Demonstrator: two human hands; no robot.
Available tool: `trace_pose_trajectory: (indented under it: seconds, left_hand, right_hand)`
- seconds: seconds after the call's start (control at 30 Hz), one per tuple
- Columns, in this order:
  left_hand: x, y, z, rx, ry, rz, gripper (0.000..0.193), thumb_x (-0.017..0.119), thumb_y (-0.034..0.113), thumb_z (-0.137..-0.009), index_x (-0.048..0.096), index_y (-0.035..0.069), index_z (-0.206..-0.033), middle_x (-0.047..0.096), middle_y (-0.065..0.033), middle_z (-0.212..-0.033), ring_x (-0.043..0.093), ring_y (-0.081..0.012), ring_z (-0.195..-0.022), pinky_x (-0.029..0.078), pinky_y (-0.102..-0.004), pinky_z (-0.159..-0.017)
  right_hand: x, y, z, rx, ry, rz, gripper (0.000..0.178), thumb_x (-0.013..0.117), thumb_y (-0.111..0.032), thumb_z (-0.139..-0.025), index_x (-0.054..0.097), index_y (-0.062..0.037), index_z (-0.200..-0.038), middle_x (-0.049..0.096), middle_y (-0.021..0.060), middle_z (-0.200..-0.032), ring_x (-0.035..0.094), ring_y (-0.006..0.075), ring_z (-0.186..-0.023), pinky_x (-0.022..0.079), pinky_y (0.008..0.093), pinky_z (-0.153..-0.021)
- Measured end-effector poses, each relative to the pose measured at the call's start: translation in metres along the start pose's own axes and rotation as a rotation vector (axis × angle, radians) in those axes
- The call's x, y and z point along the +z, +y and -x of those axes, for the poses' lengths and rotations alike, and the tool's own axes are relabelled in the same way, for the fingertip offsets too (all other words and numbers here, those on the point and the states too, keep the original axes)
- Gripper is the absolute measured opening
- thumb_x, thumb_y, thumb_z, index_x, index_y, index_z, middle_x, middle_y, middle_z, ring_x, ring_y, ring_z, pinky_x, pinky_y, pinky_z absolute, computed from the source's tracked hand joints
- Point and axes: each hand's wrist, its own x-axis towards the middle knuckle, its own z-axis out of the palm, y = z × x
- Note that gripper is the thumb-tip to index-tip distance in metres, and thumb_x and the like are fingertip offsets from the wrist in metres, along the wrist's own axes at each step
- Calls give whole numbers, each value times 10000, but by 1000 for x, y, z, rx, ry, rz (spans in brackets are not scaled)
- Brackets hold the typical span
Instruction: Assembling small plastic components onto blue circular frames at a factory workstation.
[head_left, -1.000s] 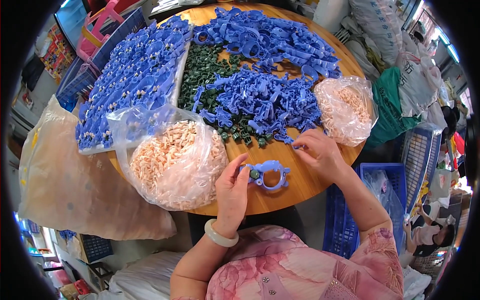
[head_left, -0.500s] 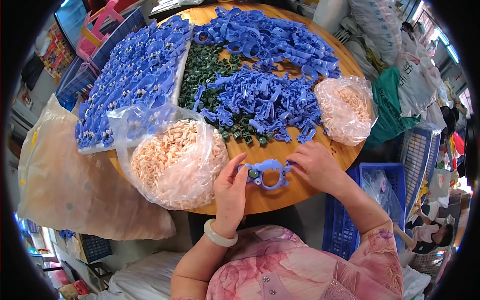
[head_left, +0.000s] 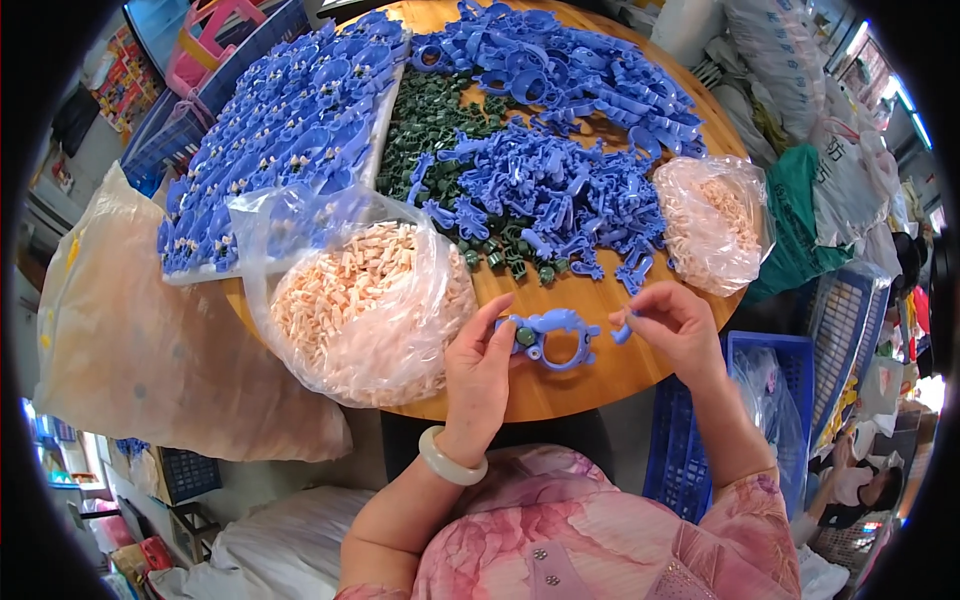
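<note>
Between the thumb and fingers of my left hand (head_left: pixel 478 385) is a blue plastic ring-shaped part (head_left: pixel 549 322), held over the table's near edge. A dark green piece (head_left: pixel 525 337) sits on it beside my thumb. My right hand (head_left: pixel 682 335) pinches a small blue plastic piece (head_left: pixel 622 334), apart from the ring's right end. Beyond my hands lies a heap of small blue parts (head_left: pixel 560 190), with dark green parts (head_left: pixel 430 130) to its left and larger blue ring parts (head_left: pixel 560 70) behind.
An open clear bag of small pale pieces (head_left: pixel 350 290) stands left of my hands, another bag of them (head_left: pixel 712 225) to the right. A white-edged board (head_left: pixel 390 120) of blue assemblies fills the table's left. Blue crates (head_left: pixel 770 345) stand at lower right, a large beige sack (head_left: pixel 130 340) at left.
My right hand has moved right, away from the ring part's end, and the small blue piece in its fingers now shows. My left hand keeps its hold on the ring part.
</note>
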Motion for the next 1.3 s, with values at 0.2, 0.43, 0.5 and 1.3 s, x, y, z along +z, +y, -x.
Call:
trace_pose_trajectory:
  seconds: [0.2, 0.43, 0.5, 1.3]
  left_hand:
    - [6, 0, 0, 107, 49, -98, 309, 464, 77, -962, 493, -17, -1255, 608, -64, -978, 632, -152, -884, 544, -268, -760]
    - [7, -2, -2, 145, 61, -165, 296, 472, 74, -960, 512, 2, -1244, 591, -53, -990, 606, -118, -866, 542, -252, -754]
    - [8, -2, -1, 160, 82, -223, 287, 476, 67, -957, 526, 18, -1236, 580, -47, -999, 593, -106, -873, 536, -242, -747]
    - [14, -5, 3, 321, 82, -333, 298, 496, 51, -950, 538, 32, -1244, 555, -29, -1001, 541, -83, -876, 501, -225, -758]
  right_hand:
    - [27, 3, 18, -153, -16, -115, 178, 592, 108, -804, 593, -17, -931, 602, 84, -921, 616, 162, -819, 519, 266, -723]
    - [50, 9, 24, -106, -121, -304, 185, 609, 99, -817, 574, -11, -962, 563, 69, -990, 597, 149, -897, 526, 279, -824]
    - [55, 16, 25, -165, -78, -221, 190, 632, 100, -800, 578, -9, -946, 565, 62, -986, 588, 135, -908, 511, 256, -817]
    - [76, 19, 29, -438, 163, 433, 188, 680, 34, -780, 619, 10, -956, 595, 127, -949, 627, 194, -828, 528, 266, -691]
